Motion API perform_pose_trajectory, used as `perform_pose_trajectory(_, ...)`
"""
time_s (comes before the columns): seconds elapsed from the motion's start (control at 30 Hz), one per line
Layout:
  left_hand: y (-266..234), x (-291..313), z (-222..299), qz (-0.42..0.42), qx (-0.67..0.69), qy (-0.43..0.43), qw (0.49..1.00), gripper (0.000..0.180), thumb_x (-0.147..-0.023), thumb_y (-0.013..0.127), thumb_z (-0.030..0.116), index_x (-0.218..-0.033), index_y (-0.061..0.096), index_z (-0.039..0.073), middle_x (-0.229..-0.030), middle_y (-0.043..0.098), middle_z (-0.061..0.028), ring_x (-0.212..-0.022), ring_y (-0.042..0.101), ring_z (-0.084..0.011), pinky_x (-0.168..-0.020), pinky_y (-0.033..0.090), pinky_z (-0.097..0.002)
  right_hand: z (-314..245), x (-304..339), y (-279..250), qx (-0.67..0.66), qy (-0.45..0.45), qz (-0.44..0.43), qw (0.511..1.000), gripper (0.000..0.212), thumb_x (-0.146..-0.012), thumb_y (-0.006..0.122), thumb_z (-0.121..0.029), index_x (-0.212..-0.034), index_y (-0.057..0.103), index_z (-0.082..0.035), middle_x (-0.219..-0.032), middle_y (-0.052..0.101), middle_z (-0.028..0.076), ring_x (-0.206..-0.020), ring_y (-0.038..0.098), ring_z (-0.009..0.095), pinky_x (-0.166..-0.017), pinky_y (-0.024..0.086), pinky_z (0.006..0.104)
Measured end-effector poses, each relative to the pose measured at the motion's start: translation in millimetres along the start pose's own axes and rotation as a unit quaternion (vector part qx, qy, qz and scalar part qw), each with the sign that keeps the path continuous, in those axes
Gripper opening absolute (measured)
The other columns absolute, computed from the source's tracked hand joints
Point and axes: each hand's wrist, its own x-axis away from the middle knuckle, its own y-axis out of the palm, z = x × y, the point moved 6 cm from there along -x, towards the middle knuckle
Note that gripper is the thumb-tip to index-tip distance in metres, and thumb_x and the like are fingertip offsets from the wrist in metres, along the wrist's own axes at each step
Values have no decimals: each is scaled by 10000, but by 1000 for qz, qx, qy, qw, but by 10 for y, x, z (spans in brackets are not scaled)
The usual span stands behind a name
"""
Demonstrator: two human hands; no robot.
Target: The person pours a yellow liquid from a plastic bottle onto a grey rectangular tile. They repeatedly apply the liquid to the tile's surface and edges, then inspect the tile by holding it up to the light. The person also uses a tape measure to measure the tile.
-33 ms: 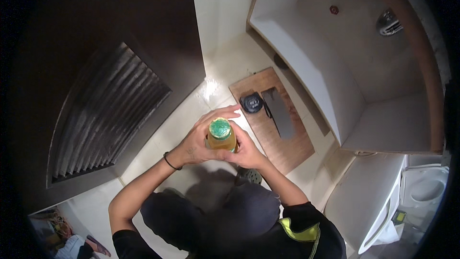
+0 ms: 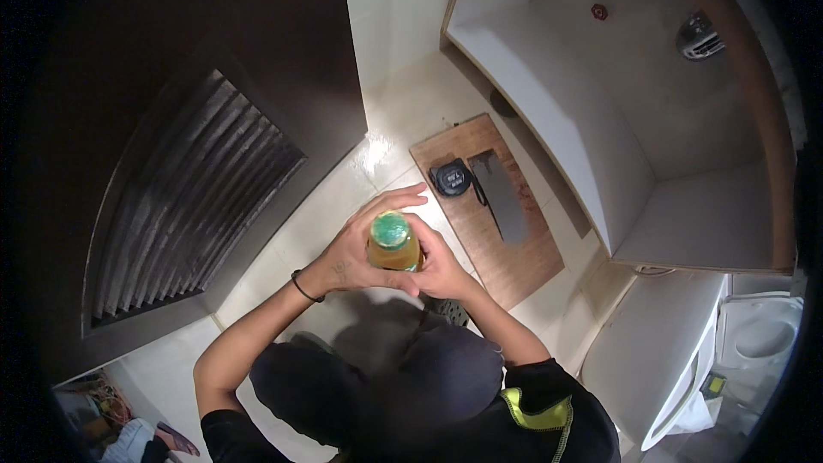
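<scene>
Between my hands stands a bottle (image 2: pixel 394 255) of yellowish liquid with a green top, seen almost straight from above. My left hand (image 2: pixel 347 249), with a dark band at the wrist, cups its left side; some fingers reach out past the far side and the thumb lies across the near side. On the right, my right hand (image 2: pixel 441 266) is wrapped round the bottle, fingers and thumb against it. What is under the bottle is hidden. Beyond my right hand, a black tape measure (image 2: pixel 449 178) rests on a wooden board (image 2: pixel 536 249).
A dark slatted door (image 2: pixel 197 197) stands at the left. Along the right is an open white cabinet (image 2: pixel 561 111), and a dark grey blade-like flat piece (image 2: pixel 501 201) lies on the board. A white toilet (image 2: pixel 763 339) is at the far right. Light tiles (image 2: pixel 287 240) cover the floor.
The bottle's green top has shifted very slightly to the left. Both hands keep their hold on it.
</scene>
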Motion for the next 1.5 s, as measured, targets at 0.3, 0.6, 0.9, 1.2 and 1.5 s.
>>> perform_pose_trajectory(0.3, -39, 434, -511, 26, 116, -119, 986, 532, -758, 763, 86, -1242, 553, 25, -1406, 491, -176, -1290, 486, -243, -1069, 393, -377, 430, 150, -355, 281, -26, -99, 954, 797, -683, 866, -296, -1330, 492, -19, -1211, 612, 187, -1144, 582, 309, -955, 470, 418)
perform_pose_trajectory(0.6, -162, 554, -831, -12, 13, -169, 985, 347, -754, 725, 9, -1079, 604, 16, -1144, 672, -129, -1091, 637, -180, -959, 491, -316, 1700, 688, -2661, 594, 238, 273, 718, 1138, -665, 853, -362, -1495, 161, -6, -1429, 396, 280, -1303, 417, 444, -1045, 394, 518)
perform_pose_trajectory(0.9, 320, -80, -1103, -130, 6, -59, 990, 400, -671, 771, 98, -1023, 587, 58, -1165, 624, -137, -1106, 606, -256, -959, 473, -354, 1340, 639, -2331, 610, 250, 313, 684, 1164, -647, 861, -366, -1530, 151, -103, -1520, 290, 215, -1387, 310, 412, -1130, 290, 526)
perform_pose_trajectory(1.2, 624, -382, -1281, -99, -218, -17, 971, 485, -708, 834, 367, -1002, 592, 67, -1018, 505, -93, -1004, 515, -288, -870, 452, -384, 1481, -502, -1929, 687, 98, -91, 714, 925, -601, 841, -353, -1395, 413, -149, -1431, 428, 154, -1346, 393, 340, -1112, 327, 506)
perform_pose_trajectory(1.5, 1168, -989, -1843, 15, -264, -57, 963, 557, -727, 831, 400, -1059, 580, 31, -1091, 534, -135, -1055, 548, -340, -917, 464, -452, 237, 772, -2828, 323, 108, 393, 854, 847, -639, 850, -329, -1312, 436, -25, -1225, 558, 189, -1108, 572, 296, -957, 453, 384)
